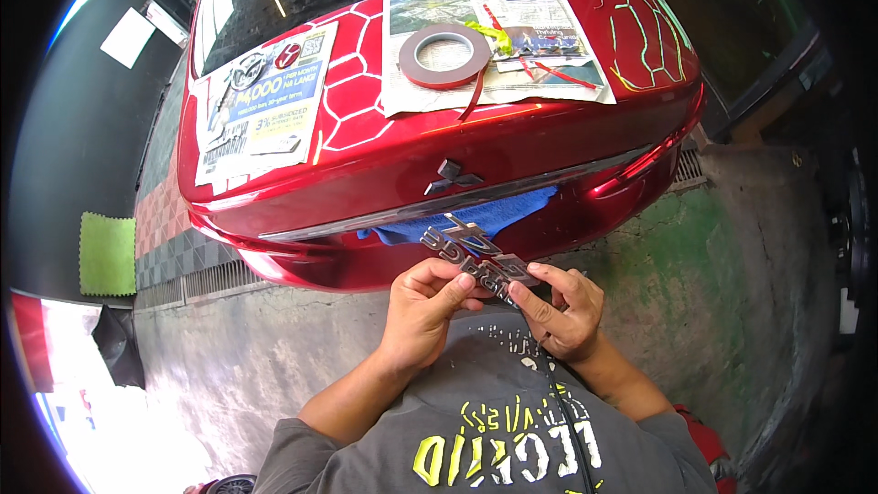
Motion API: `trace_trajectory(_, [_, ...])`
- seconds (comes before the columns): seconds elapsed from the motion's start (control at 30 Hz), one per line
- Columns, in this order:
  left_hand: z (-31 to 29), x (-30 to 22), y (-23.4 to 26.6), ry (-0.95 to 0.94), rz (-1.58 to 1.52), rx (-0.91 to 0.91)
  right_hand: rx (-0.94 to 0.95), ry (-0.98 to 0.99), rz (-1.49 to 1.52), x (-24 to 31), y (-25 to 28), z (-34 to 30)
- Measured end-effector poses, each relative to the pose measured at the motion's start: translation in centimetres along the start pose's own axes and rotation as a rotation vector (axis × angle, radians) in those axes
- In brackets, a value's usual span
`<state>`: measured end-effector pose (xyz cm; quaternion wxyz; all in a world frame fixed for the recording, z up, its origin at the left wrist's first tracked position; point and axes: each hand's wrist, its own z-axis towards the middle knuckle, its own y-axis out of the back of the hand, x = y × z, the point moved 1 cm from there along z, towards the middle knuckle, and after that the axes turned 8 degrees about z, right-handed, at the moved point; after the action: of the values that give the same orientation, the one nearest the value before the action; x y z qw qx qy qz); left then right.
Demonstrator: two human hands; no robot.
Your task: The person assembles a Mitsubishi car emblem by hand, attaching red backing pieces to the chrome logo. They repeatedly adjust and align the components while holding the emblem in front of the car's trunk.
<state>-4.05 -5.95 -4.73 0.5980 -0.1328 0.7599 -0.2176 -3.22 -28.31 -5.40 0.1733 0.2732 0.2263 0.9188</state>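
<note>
Car-emblem lettering [469, 264], pinched between thumb and fingers of both the left hand [419, 309] and right hand [567, 313] behind the red car [393, 160], could bend or snap under uneven pressure.

- Floor [274, 348]: grey concrete, worn and stained, green patch [686, 242] at right.
- Red and grey checkered tiles [163, 220] at left; slotted drain grate [210, 282] just beside them.
- Dark wall [69, 128] at left: white sheet [128, 38] higher up, zigzag-edged light-green cloth [108, 254] lower.
- Dark glassy panel [736, 27], upper right.
- Light: strong glare [137, 444] lower left, washes out detail there.
</note>
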Motion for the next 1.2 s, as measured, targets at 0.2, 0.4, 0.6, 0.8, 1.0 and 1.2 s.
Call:
trace_trajectory(0.2, [0.6, 1.6, 0.6, -0.076, 0.132, -0.046, -0.115, -0.581, 0.497, -0.1, -0.6, -0.1])
trace_trajectory(0.4, [1.3, 0.5, 0.1, -0.04, 0.114, -0.082, -0.044, -1.083, 1.072, -0.5, 0.0, 0.2])
trace_trajectory(0.6, [1.9, 0.2, -0.5, 0.02, 0.099, -0.101, -0.037, -1.145, 1.091, -0.1, -0.5, 0.3])
trace_trajectory(0.8, [2.0, -0.3, -0.4, 0.062, 0.038, -0.103, -0.012, -1.115, 1.075, 0.3, -0.8, 0.8])
trace_trajectory(1.0, [2.1, -0.4, 0.1, 0.101, -0.022, -0.09, 0.018, -1.068, 0.974, 1.1, -1.0, 1.0])
trace_trajectory(1.2, [2.0, -0.4, 0.5, 0.078, 0.019, -0.122, 0.01, -1.044, 0.921, 1.2, -1.5, 0.7])
